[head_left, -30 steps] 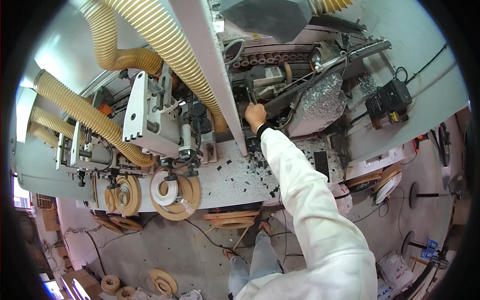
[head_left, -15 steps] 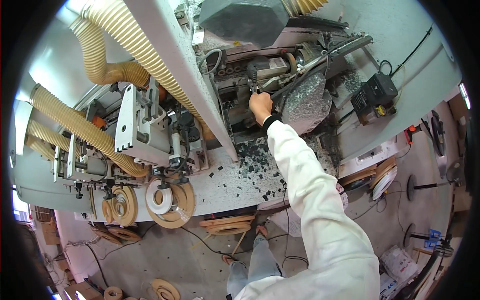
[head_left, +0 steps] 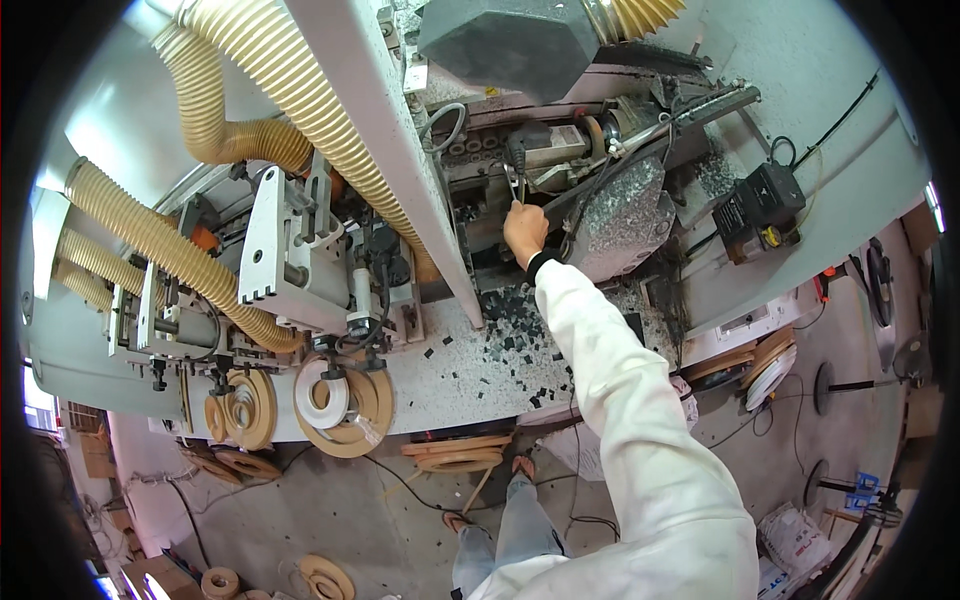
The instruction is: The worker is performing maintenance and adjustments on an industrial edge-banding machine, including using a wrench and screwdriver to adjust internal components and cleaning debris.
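My right hand [head_left: 525,232] reaches into the open machine [head_left: 455,235] from the lower right, in a white sleeve with a black cuff. Its fingers are closed around a slim silver metal tool [head_left: 514,186] with a fork-like end; most of it is hidden by the hand. Just beyond the tool's tip is a black ribbed handle [head_left: 517,152] on the machine. To the right of the hand, a grey metal housing [head_left: 622,222] is coated in chips and dust. My left hand is out of view.
Dark square chips [head_left: 510,325] litter the machine's ledge. A slanting grey post [head_left: 400,150] and ribbed yellowish hoses [head_left: 290,100] stand left of my arm. Rolls of edge banding [head_left: 345,405] hang along the front. Cables [head_left: 420,497] trail across the floor near my feet.
My right hand has drawn slightly back from the black handle, so more of the silver tool shows. The whole view has shifted a little to the right.
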The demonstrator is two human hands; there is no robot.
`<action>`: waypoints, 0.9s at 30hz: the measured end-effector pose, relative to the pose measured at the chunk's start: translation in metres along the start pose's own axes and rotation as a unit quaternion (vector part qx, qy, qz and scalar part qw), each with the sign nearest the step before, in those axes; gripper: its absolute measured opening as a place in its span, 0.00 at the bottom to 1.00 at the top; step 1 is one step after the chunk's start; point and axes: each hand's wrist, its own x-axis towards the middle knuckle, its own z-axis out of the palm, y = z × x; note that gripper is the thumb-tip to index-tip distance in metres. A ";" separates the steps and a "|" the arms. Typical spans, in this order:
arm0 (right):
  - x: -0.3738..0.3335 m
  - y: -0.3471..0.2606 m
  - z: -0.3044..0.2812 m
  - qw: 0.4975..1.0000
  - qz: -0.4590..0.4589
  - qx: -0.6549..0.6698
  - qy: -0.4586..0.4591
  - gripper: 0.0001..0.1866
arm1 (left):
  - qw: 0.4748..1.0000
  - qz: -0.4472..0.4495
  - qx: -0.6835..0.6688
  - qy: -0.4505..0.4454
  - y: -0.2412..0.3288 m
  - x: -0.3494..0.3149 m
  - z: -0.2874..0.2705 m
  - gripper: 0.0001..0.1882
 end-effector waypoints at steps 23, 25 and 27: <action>0.004 0.078 0.137 0.992 -0.016 -0.061 -0.108 0.24 | 0.998 -0.053 -0.044 0.014 -0.002 -0.027 -0.005 0.23; 0.016 0.066 0.106 0.994 -0.015 -0.042 -0.096 0.23 | 0.998 -0.045 -0.040 0.003 0.004 -0.020 -0.006 0.23; 0.021 0.048 0.077 0.997 -0.019 -0.005 -0.078 0.22 | 0.998 -0.040 -0.038 -0.003 0.008 -0.018 -0.006 0.23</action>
